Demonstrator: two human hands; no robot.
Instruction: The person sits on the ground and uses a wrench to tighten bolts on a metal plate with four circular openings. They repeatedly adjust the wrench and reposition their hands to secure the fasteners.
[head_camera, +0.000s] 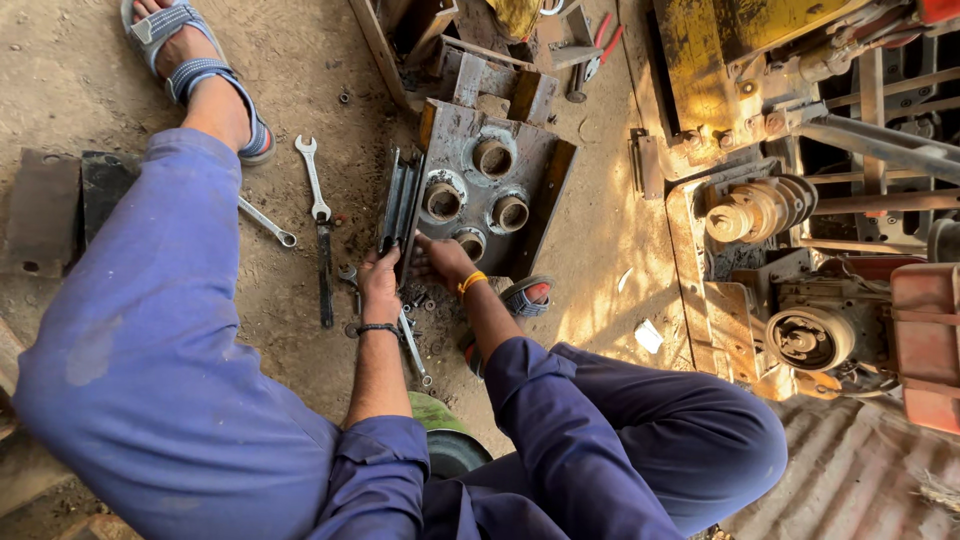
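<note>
On dirt floor (300, 60): plate (490, 190) w/ four bushings, lying flat. Your left hand (380, 280) grips bars (400, 205) at its edge, steadying; right hand (440, 260) fingers curled on plate's near edge. Spanners (318, 195) alongside, within reach.

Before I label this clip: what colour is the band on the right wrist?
Orange-yellow band, clearest in the head view.

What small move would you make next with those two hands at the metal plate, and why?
Probably steady the plate with the right hand while the left hand works the flat bar free, since both hands already sit at that near edge.
</note>
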